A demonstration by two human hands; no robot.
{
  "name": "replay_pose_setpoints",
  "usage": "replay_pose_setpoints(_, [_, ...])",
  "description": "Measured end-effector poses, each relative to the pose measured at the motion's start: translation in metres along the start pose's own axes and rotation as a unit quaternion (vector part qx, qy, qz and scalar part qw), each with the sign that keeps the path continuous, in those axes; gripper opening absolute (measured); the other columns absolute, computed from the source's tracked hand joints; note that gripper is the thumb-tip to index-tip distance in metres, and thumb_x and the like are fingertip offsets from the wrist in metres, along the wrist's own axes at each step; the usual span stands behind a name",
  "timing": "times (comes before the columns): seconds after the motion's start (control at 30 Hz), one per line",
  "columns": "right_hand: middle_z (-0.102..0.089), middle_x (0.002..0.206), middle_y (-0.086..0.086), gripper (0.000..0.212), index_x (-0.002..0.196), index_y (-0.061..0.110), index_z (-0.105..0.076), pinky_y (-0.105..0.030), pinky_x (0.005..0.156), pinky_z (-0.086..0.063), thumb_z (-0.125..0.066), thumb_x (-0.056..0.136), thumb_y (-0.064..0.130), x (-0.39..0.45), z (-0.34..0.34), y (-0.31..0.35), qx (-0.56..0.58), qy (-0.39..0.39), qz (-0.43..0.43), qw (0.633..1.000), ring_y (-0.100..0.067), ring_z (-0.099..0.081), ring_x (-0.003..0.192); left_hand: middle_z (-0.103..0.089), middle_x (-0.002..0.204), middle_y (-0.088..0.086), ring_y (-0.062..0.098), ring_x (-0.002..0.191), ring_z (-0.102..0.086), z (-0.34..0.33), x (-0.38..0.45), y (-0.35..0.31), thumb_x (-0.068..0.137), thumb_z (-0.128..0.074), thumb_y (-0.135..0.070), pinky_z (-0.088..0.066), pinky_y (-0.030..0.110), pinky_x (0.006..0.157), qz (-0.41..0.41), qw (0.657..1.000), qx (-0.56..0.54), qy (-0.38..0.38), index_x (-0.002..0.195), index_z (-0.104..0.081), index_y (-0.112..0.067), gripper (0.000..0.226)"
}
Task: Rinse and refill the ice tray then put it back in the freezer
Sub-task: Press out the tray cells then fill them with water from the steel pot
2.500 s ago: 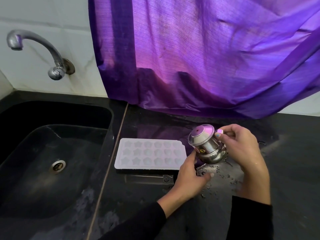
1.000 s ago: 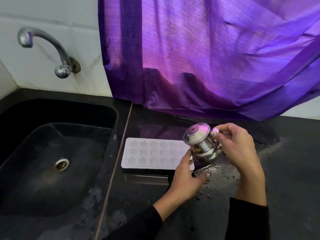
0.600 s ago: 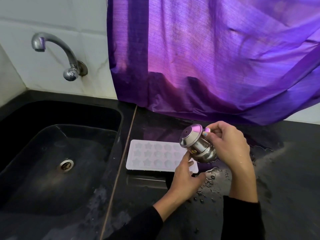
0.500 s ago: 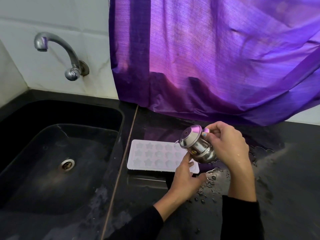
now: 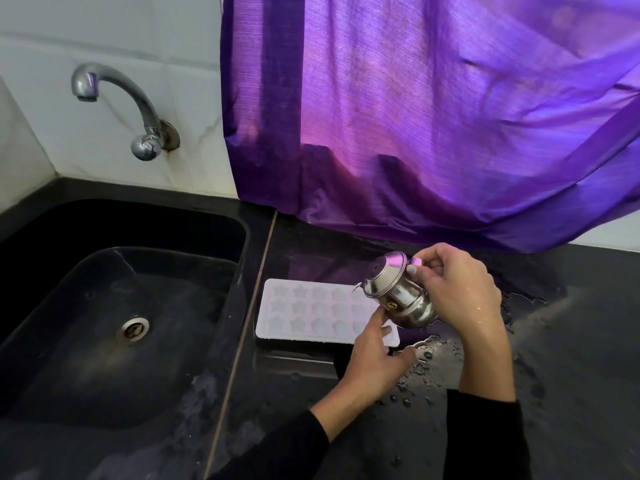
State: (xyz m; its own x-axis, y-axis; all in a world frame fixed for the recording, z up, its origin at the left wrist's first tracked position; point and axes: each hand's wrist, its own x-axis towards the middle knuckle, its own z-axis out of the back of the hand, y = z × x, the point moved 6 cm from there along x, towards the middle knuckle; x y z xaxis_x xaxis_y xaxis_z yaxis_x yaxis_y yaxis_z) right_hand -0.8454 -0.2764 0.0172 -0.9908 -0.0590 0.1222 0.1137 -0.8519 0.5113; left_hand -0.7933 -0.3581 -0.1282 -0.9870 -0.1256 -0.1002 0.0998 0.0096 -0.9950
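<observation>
Curtain (image 5: 433, 109) fills upper right; black sink (image 5: 239, 237) takes the left half, no water standing that I can see, tap (image 5: 114, 95) upper left with no stream visible. Dark counter (image 5: 571, 375) lower right, wet, with droplets and a puddle just right of center. Tray (image 5: 304, 311) lies flat at center on the counter just right of the sink, star cells up; can't tell if any cell holds water. Right hand (image 5: 460, 292), center right, grips a small steel pot (image 5: 398, 296), fingers curled round its body, thumb up by the lid, pot tipped left over the tray's right end. Left hand (image 5: 374, 358) below center, fingers loosely extended, index tip touching the pot's underside, the hand partly over the tray's right corner. Judgement: rinse probably done given the wet counter; refill is the step in hand, at or near its start, no pour stream clearly visible. Left: fill all the cells, carry the tray level, freezer, which is not in view.
</observation>
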Motion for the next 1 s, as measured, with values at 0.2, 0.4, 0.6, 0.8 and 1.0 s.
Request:
replay_pose_setpoints(0.2, [-0.066, 0.086, 0.014, 0.002, 0.089, 0.033, -0.062, -0.034, 0.076, -0.043, -0.064, 0.088, 0.034, -0.001, 0.0, -0.001, 0.018, 0.003, -0.006, 1.0, -0.017, -0.06, 0.087, -0.048, 0.122, -0.018, 0.008, 0.124, -0.045, 0.002, -0.002, -0.002, 0.079, -0.073, -0.021, -0.041, 0.016, 0.084, -0.004, 1.0, 0.008, -0.002, 0.137, -0.035, -0.035, 0.072])
replay_pose_setpoints(0.4, [-0.066, 0.08, 0.015, 0.005, 0.083, 0.031, -0.063, -0.041, 0.082, -0.049, -0.068, 0.085, 0.034, -0.001, 0.002, -0.007, 0.074, 0.003, -0.012, 0.997, -0.017, -0.063, 0.086, -0.049, 0.134, -0.014, 0.006, 0.125, -0.044, 0.009, -0.005, -0.006, 0.079, -0.072, -0.02, -0.044, 0.023, 0.095, -0.022, 1.0, 0.013, -0.019, 0.14, -0.033, -0.037, 0.074])
replay_pose_setpoints(0.6, [-0.067, 0.081, 0.015, 0.007, 0.081, 0.032, -0.064, -0.046, 0.084, -0.051, -0.07, 0.083, 0.033, -0.002, 0.002, -0.001, 0.113, 0.004, 0.01, 0.993, -0.015, -0.064, 0.087, -0.047, 0.132, -0.013, 0.004, 0.122, -0.044, 0.017, -0.007, -0.012, 0.08, -0.073, -0.019, -0.043, 0.027, 0.099, -0.034, 0.999, 0.009, -0.037, 0.14, -0.03, -0.037, 0.075])
replay_pose_setpoints(0.8, [-0.066, 0.079, 0.017, 0.007, 0.08, 0.033, -0.063, -0.043, 0.083, -0.05, -0.07, 0.082, 0.036, -0.001, -0.004, 0.008, 0.097, 0.01, 0.017, 0.995, -0.014, -0.064, 0.087, -0.05, 0.133, -0.013, 0.003, 0.123, -0.045, 0.024, -0.006, -0.008, 0.08, -0.072, -0.02, -0.044, 0.025, 0.097, -0.03, 0.998, 0.008, -0.051, 0.14, -0.033, -0.036, 0.073])
replay_pose_setpoints(1.0, [-0.067, 0.08, 0.017, 0.006, 0.084, 0.035, -0.064, -0.038, 0.08, -0.047, -0.069, 0.083, 0.038, 0.0, -0.013, 0.021, 0.055, 0.025, 0.032, 0.998, -0.011, -0.063, 0.086, -0.049, 0.123, -0.021, 0.005, 0.121, -0.048, 0.027, -0.005, -0.003, 0.08, -0.072, -0.018, -0.044, 0.021, 0.093, -0.014, 0.998, 0.007, -0.058, 0.138, -0.036, -0.029, 0.07])
